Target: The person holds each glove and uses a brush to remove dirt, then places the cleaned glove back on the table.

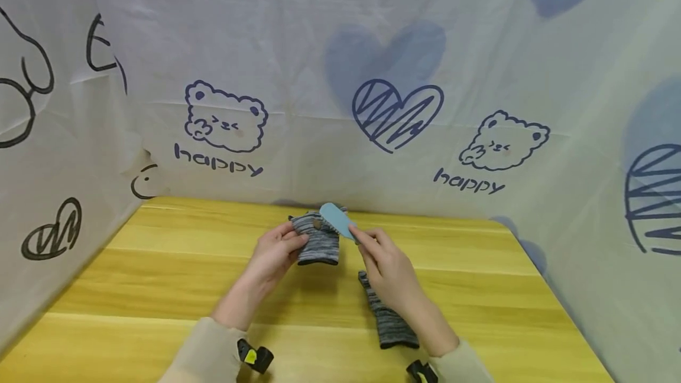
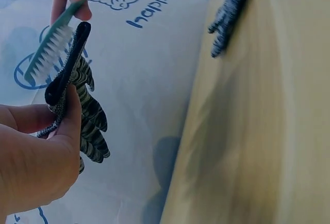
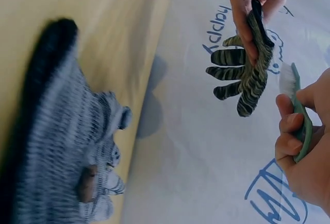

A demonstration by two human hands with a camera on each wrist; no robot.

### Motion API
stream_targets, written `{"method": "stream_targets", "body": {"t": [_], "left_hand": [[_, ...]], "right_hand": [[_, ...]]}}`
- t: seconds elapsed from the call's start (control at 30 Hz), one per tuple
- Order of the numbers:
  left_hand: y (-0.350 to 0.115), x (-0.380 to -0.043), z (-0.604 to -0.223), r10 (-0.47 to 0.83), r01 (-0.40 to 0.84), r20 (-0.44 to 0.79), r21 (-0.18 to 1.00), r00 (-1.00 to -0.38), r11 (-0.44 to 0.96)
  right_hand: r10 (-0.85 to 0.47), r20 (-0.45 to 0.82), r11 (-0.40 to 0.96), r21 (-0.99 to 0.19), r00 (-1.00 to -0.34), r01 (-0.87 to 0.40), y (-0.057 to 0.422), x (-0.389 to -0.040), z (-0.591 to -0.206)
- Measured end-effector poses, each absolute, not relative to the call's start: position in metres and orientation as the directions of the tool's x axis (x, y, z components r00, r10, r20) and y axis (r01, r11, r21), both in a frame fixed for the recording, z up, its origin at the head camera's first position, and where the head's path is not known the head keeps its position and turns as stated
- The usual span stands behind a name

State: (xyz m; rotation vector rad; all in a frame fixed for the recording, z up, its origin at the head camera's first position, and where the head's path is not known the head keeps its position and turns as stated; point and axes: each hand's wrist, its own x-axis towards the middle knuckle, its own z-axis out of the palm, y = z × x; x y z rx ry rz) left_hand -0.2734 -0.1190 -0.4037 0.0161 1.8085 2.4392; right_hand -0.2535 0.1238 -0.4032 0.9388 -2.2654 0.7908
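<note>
My left hand (image 1: 278, 248) pinches a grey-and-black striped knitted glove (image 1: 321, 248) by its side, thumb in front, and holds it above the table. The glove's dark cuff faces me, and a brown spot (image 1: 317, 224) shows on its fabric. In my right hand (image 1: 391, 270) is a small brush (image 1: 335, 217) with a light blue-green back and handle. Its white bristles (image 2: 49, 56) face the glove and are close to it in both wrist views. A second glove of the same kind (image 1: 391, 323) lies on the table, partly hidden under my right forearm; a brown patch (image 3: 87, 184) marks it.
The yellow wood-grain table (image 1: 186, 276) ends at a white cloth backdrop (image 1: 298, 152) printed with hearts, bears and the word happy. The same cloth hangs at both sides. Black wrist-worn devices (image 1: 255, 356) sit by both sleeves.
</note>
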Motion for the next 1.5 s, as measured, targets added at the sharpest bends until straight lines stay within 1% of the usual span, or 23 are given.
{"method": "stream_targets", "body": {"t": [0.13,0.3,0.47,0.7,0.93,1.17,1.5], "left_hand": [[-0.113,-0.281,-0.399,0.088,-0.063,-0.036,0.943,-0.995,-0.328],[-0.113,-0.284,-0.396,0.085,-0.054,-0.026,0.936,-0.996,-0.347],[-0.115,-0.285,-0.397,0.097,-0.064,-0.032,0.936,-0.995,-0.346],[-0.113,-0.287,-0.398,0.128,-0.054,-0.011,0.939,-0.992,-0.34],[-0.111,-0.288,-0.401,0.112,-0.073,-0.036,0.937,-0.993,-0.342],[-0.109,-0.288,-0.4,0.12,-0.08,-0.041,0.937,-0.992,-0.341],[-0.109,-0.288,-0.403,0.145,-0.054,-0.004,0.94,-0.989,-0.337]], "right_hand": [[-0.416,0.674,0.616,-0.285,-0.611,-0.734,0.123,-0.264,-0.398],[-0.435,0.658,0.626,-0.27,-0.615,-0.732,0.126,-0.274,-0.397],[-0.453,0.623,0.617,-0.298,-0.638,-0.729,0.129,-0.274,-0.398],[-0.476,0.601,0.598,-0.314,-0.642,-0.737,0.128,-0.272,-0.398],[-0.422,0.601,0.605,-0.371,-0.679,-0.705,0.13,-0.274,-0.397],[-0.374,0.642,0.588,-0.394,-0.669,-0.707,0.133,-0.275,-0.394],[-0.38,0.566,0.64,-0.41,-0.732,-0.65,0.133,-0.274,-0.396]]}}
